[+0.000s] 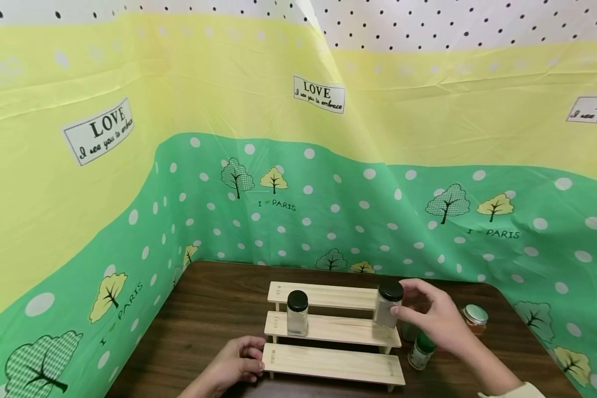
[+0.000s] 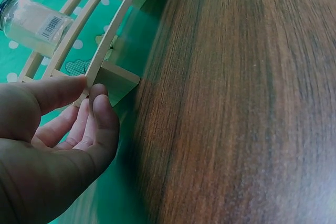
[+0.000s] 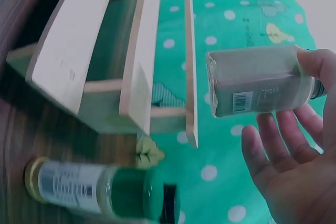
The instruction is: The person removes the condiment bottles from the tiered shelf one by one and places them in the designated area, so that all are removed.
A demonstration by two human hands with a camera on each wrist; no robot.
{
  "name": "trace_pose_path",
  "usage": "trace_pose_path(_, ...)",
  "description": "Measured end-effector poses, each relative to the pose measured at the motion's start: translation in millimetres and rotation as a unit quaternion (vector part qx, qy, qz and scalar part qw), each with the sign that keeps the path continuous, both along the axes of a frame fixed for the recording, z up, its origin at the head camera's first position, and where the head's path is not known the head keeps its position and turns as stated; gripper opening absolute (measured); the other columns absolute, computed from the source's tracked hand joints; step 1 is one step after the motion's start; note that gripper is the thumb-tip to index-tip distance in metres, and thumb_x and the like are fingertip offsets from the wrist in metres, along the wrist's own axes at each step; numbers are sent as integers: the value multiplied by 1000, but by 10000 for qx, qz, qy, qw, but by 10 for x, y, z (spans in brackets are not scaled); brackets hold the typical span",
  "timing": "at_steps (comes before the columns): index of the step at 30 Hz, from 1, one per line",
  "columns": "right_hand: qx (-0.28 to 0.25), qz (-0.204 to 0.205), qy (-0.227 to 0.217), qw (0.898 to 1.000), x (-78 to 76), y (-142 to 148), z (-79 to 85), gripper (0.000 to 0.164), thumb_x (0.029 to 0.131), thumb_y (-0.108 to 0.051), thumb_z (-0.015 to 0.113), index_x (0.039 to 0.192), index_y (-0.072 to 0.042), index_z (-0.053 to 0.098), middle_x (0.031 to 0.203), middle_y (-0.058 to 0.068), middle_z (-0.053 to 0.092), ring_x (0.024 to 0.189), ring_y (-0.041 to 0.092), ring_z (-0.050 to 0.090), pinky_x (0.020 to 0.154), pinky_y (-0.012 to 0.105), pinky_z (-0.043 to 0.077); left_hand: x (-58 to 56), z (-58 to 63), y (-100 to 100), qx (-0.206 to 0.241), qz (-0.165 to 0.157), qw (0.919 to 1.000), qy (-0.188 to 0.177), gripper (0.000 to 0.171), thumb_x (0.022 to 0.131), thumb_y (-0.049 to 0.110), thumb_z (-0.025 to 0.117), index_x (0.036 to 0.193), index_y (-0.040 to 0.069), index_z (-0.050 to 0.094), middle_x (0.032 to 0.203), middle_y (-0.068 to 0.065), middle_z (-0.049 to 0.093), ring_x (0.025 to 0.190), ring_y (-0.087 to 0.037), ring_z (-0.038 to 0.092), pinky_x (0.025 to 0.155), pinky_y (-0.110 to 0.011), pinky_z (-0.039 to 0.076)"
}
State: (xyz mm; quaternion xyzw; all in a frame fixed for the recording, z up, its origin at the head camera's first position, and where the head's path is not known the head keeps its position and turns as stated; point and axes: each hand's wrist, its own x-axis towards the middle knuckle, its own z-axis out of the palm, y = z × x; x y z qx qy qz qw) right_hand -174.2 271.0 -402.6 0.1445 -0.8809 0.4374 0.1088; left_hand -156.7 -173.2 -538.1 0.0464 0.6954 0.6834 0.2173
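Note:
My right hand (image 1: 440, 315) holds a spice jar (image 1: 385, 314) with a black lid near its top, thumb on one side and fingers on the other. Grey-brown powder shows through the jar's clear wall (image 3: 257, 85) in the right wrist view, where its base hangs beside the top tier. A three-tier wooden rack (image 1: 333, 362) stands on the table. Thumb and fingers of my left hand (image 2: 63, 129) pinch the left end of its lowest tier. On the middle tier, toward the left, a second black-lidded jar (image 1: 297, 318) with pale contents stands upright.
Right of the rack stand a green-capped bottle (image 1: 420, 354) and a jar with a silvery lid (image 1: 475, 316); another container behind my right hand is partly hidden. A green and yellow printed cloth (image 1: 278, 237) hangs behind the dark wooden table (image 1: 204, 298).

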Motion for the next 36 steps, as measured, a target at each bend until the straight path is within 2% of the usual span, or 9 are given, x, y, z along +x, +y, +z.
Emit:
trace_pose_path(8, 345, -558, -137, 9977, 90, 346, 83, 55, 92, -26, 78, 139, -5, 58, 114, 9, 64, 93, 2, 60, 68, 28, 55, -1, 18, 13, 70, -24, 10000, 0, 57, 85, -6, 70, 138, -12, 50, 98, -10, 61, 78, -20, 68, 65, -30, 58)
trace_pose_path(14, 455, -837, -173, 9953, 168, 583, 47, 57, 93, -28, 78, 140, -5, 57, 110, 1, 65, 91, -3, 61, 64, 28, 54, 1, 13, 5, 57, -25, 10000, 28, 57, 85, -6, 71, 138, -12, 50, 98, -10, 61, 78, -20, 68, 65, -30, 58)
trace_pose_path(20, 196, -956, -378, 9945, 222, 860, -21, 59, 96, -25, 74, 144, 0, 51, 104, -10, 59, 84, 2, 65, 57, 34, 56, 4, -2, -1, 53, -31, 10000, 29, 57, 86, -6, 71, 138, -12, 50, 99, -11, 61, 78, -21, 68, 65, -31, 58)
trace_pose_path(25, 351, -1131, -624, 9910, 220, 1079, -111, 61, 97, -28, 73, 145, 1, 49, 105, -12, 57, 84, 0, 61, 60, 32, 55, 4, -17, -14, 37, -51, 10000, 61, 57, 86, -6, 70, 138, -13, 49, 99, -11, 61, 79, -21, 68, 65, -31, 58)
trace_pose_path(29, 484, -1153, -823, 9887, 226, 1211, -177, 61, 98, -32, 71, 144, 0, 51, 104, -10, 60, 82, 6, 61, 61, 31, 53, 2, -31, -17, 35, -49, 10000, 51, 57, 86, -6, 69, 139, -12, 49, 99, -10, 61, 79, -21, 69, 65, -32, 58)
trace_pose_path(32, 597, -1093, -1093, 9862, 235, 1302, -233, 65, 98, -36, 70, 146, 2, 48, 107, -7, 62, 83, 4, 63, 64, 31, 54, 2, -35, -14, 34, -42, 10000, 40, 57, 86, -6, 69, 139, -12, 49, 98, -9, 61, 79, -21, 69, 66, -32, 58)
trace_pose_path(36, 711, -986, -1655, 9787, 227, 1431, -330, 75, 100, -41, 66, 152, 5, 40, 126, 13, 63, 88, -8, 60, 69, 31, 57, 1, -32, -10, 34, -33, 10000, 45, 57, 86, -6, 69, 139, -13, 49, 98, -8, 62, 79, -21, 69, 66, -32, 58)
